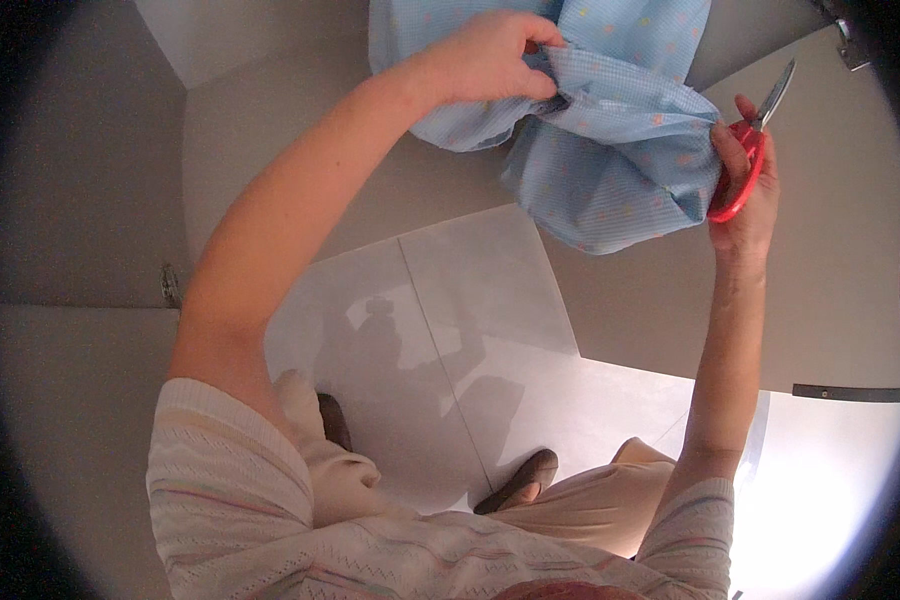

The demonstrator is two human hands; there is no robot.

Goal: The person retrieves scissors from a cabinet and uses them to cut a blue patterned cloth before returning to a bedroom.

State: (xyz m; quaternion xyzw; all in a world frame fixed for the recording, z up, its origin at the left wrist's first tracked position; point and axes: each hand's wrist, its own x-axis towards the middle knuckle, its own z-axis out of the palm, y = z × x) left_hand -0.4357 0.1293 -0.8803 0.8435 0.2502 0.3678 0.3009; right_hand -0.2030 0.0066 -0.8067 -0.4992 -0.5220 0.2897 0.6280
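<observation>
A light blue checked cloth (607, 161) with small coloured motifs hangs in folds at the top of the view. My left hand (495, 60) pinches its gathered edge between thumb and fingers, beside a dark gap in the folds. In my right hand (750, 195) is a pair of scissors with red handles (757, 161). Their metal blades (778, 94) point up and away from the cloth and look closed together. The thumb of that hand also presses against the right end of the cloth. The cloth's upper part runs out of the frame.
Grey-beige panels (645, 300) surround me, with a metal hinge (849, 49) at upper right and a dark strip (847, 393) at right. Below lies a pale tiled floor (390, 330) with shadows. My dark shoes (521, 480) stand on it. Bright light falls at lower right.
</observation>
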